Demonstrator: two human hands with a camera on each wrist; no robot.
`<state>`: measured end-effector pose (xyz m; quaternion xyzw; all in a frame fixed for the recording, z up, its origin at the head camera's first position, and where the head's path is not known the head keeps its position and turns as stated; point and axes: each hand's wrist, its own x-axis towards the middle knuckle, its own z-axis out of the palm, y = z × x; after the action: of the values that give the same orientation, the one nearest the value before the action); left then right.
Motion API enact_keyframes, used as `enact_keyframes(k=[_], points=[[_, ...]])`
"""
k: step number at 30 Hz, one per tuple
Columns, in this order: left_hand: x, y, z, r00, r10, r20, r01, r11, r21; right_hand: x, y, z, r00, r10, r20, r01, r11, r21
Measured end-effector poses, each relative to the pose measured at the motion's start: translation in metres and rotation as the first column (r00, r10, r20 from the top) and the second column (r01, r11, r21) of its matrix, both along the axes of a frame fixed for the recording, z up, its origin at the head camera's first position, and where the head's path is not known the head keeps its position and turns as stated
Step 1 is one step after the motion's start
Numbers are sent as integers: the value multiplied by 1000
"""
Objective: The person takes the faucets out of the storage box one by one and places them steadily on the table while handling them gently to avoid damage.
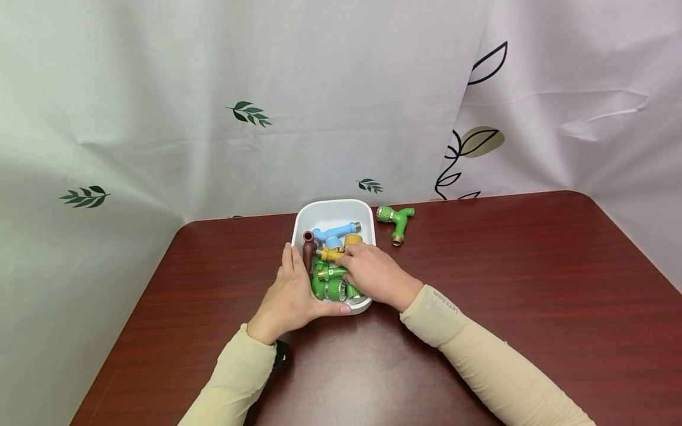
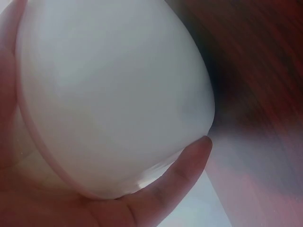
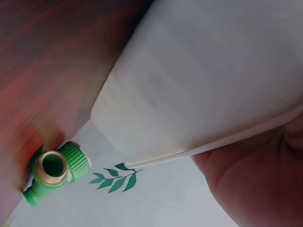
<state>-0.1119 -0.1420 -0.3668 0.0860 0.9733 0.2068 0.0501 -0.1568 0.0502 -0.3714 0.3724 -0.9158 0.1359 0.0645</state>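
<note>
A white plastic bin (image 1: pixel 333 206) stands on the table, filled with small plastic water taps. My left hand (image 1: pixel 290 296) holds its near left corner, fingers along the left wall and thumb along the front rim. In the left wrist view, the bin's outer wall (image 2: pixel 118 94) fills most of the picture. Over the right rim, my right hand (image 1: pixel 375 272) reaches in, its fingers over a yellow tap (image 1: pixel 330 254) and close to a green tap (image 1: pixel 331 273); its fingertips are hidden, so I cannot tell what they grip. A blue tap (image 1: pixel 338 231) and a brown tap (image 1: pixel 309 251) lie farther back inside.
Outside the bin, to its back right, another green tap (image 1: pixel 399 223) with a brass thread lies on the reddish-brown table (image 1: pixel 506 284). A pale curtain (image 1: pixel 330 130) with leaf prints hangs right behind the table's far edge.
</note>
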Motion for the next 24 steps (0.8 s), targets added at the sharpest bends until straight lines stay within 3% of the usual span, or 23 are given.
enact_keyframes(k=[8, 17, 24], points=[[0, 1, 0, 1000, -6, 17, 6, 1000, 11, 0, 0, 2, 1000, 16, -15, -16, 1000, -5], [-1, 0, 0, 1000, 5, 10, -5, 1000, 14, 0, -2, 0, 999, -19, -41, 17, 999, -34], [-1, -1, -1, 1000, 8, 19, -8, 1000, 20, 0, 0, 1, 1000, -17, -20, 15, 998, -69]])
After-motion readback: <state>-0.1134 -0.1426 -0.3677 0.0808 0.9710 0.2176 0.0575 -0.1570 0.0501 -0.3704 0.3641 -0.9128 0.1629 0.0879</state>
